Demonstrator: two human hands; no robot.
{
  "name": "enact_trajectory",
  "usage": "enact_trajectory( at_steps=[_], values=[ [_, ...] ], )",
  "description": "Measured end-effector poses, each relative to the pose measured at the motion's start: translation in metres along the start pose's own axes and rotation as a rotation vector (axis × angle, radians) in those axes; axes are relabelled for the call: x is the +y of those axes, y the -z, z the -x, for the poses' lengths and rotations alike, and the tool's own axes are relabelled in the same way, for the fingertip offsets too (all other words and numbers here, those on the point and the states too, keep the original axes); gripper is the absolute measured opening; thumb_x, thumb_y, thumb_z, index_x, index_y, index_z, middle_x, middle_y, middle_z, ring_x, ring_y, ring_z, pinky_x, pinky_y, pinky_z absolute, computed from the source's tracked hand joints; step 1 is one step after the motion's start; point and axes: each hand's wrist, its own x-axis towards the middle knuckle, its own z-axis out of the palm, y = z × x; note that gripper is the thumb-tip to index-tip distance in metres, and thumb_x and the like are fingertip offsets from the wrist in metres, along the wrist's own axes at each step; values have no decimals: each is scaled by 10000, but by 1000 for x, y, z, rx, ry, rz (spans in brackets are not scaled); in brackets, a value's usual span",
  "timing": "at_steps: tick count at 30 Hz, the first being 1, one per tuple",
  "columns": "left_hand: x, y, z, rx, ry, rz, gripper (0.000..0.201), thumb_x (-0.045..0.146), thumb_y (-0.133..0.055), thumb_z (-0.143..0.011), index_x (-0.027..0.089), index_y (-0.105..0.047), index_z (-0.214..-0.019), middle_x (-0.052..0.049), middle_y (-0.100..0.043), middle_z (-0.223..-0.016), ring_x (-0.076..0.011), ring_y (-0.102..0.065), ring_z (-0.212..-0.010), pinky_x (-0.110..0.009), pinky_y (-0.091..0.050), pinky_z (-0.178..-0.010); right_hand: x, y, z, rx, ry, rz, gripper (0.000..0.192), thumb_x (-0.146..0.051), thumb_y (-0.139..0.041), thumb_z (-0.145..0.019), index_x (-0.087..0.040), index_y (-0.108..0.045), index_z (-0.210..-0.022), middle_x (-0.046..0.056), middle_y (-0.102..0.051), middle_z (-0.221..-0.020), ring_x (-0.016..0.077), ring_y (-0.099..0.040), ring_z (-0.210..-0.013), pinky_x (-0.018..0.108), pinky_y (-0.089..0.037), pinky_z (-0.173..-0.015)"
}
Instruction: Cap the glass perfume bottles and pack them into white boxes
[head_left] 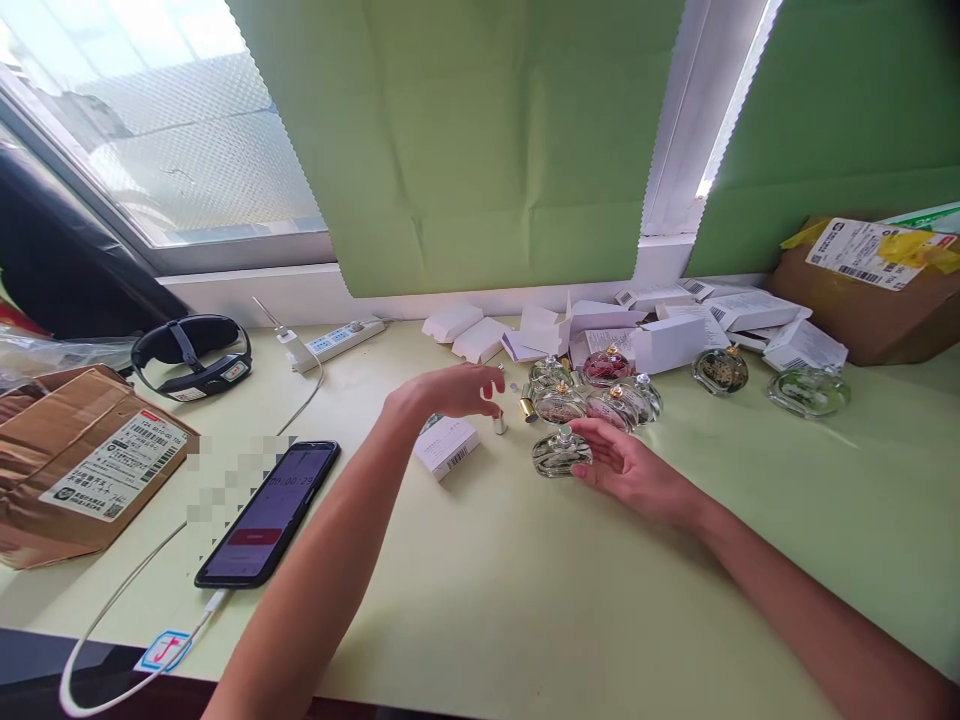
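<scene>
Left hand [457, 390], fingers loosely curled, empty, hovers over small silver cap [499, 424] (near white box [447, 445]). Right hand [626, 465] open, fingertips touching clear glass bottle [559, 452] on table [487, 600].

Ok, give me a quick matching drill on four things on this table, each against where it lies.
Things:
1. phone
2. clear glass bottle
3. small silver cap
4. power strip

Places:
A. under the left hand's fingertips
B. by the window sill, far side of the table
C. against the right hand's fingers
D. left of the left forearm, cable plugged in

Pairs: 1-D, 2-C, 3-A, 4-B
</scene>
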Motion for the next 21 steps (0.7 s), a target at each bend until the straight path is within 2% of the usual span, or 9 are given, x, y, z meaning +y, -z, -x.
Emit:
enact_trajectory(
  at_steps=[4,6,8,13,17,21],
  values=[
    [-35,16,12,118,232,9,468,538,-505,-880,279,-561,-1265,-78,-620,-1335,-240,-634,-1069,-304,-500,-781,-19,3,8,-65,20,69,692,-426,-704,-875,-376,-398,-1495,33,-389,-1596,270,-322,-1487,524,-251,-1228],
    [-53,18,15,67,359,-17,490,541,-527,-862,283,-558,-1277,-76,-591,-1390,-263,-615,-1136,-339,-501,-848,-30,4,13,-43,42,117,682,-424,-685,-889,-410,-385,-1501,8,-375,-1604,283,-293,-1498,548,-247,-1225],
    [-68,16,13,11,424,-20,542,567,-585,-814,269,-578,-1267,-89,-602,-1386,-293,-617,-1147,-367,-502,-879,-38,3,16,2,70,159,658,-417,-679,-895,-432,-398,-1489,-12,-374,-1603,289,-285,-1501,557,-242,-1227],
    [-88,7,4,-90,469,39,712,672,-630,-733,246,-580,-1302,-120,-654,-1321,-287,-699,-992,-369,-539,-831,-46,-2,16,141,195,160,470,-373,-639,-929,-402,-516,-1381,-12,-504,-1504,254,-415,-1431,500,-303,-1224],
    [-88,6,4,-117,447,116,769,673,-638,-729,248,-531,-1360,-115,-642,-1345,-274,-706,-1005,-355,-542,-847,-48,-3,15,263,275,110,289,-337,-608,-949,-334,-605,-1238,26,-636,-1323,243,-567,-1277,474,-440,-1139],
    [-88,5,5,-115,392,154,746,651,-624,-749,255,-520,-1374,-113,-587,-1417,-263,-705,-1019,-332,-539,-842,-53,-4,17,367,327,78,169,-293,-595,-954,-294,-634,-1119,48,-677,-1140,237,-648,-1100,465,-521,-1023]
  ],
)
